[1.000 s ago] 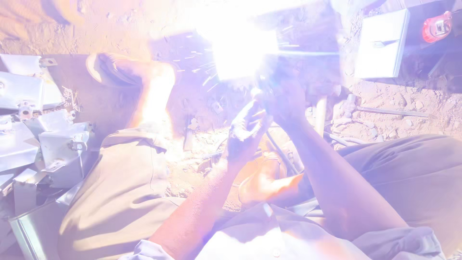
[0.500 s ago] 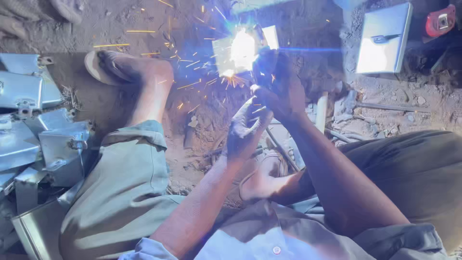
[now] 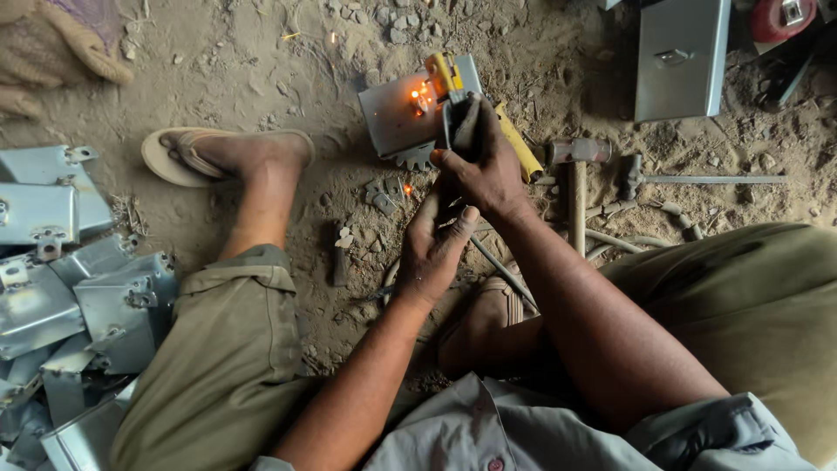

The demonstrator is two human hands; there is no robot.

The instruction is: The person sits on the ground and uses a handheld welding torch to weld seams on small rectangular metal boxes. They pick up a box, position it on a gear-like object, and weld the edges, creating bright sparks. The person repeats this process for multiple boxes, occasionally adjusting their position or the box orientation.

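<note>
R hand (image 3: 488,170): grip clamped on a dark holder (image 3: 462,122) w/ yellow parts, fingers wrapped round it, knuckles up. Holder tip sits at the near edge of a small grey metal box (image 3: 405,109). Box lies flat on the dirt floor (image 3: 261,70), just ahead of both hands; orange glow spots (image 3: 421,94) show on its top face, R side. A toothed metal edge (image 3: 417,159) protrudes from under the box's near side.

L hand (image 3: 436,244): fingers together and extended, thumb up against the R wrist; palm side touches the R hand from below. Cannot tell whether it holds anything. A thin rod (image 3: 501,266) runs diagonally under the hand toward the lap.

Yellow handle (image 3: 519,144) lies just R of the R hand. Hammer (image 3: 577,170) beside it, head away from the person, shaft pointing back toward the R leg. Second tool w/ long thin shank (image 3: 697,180) lies further R, on the floor.

Person sits on the floor. L leg extended, foot in a tan sandal (image 3: 179,157), L of the box, well apart. R foot (image 3: 488,305) tucked under the forearms.

Far L: pile of grey metal boxes (image 3: 78,279) w/ hinges and latches, touching the L trouser leg. Top R: larger grey box w/ handle (image 3: 680,57); red item (image 3: 776,17) at the corner. Top L: worn glove (image 3: 52,48).
</note>
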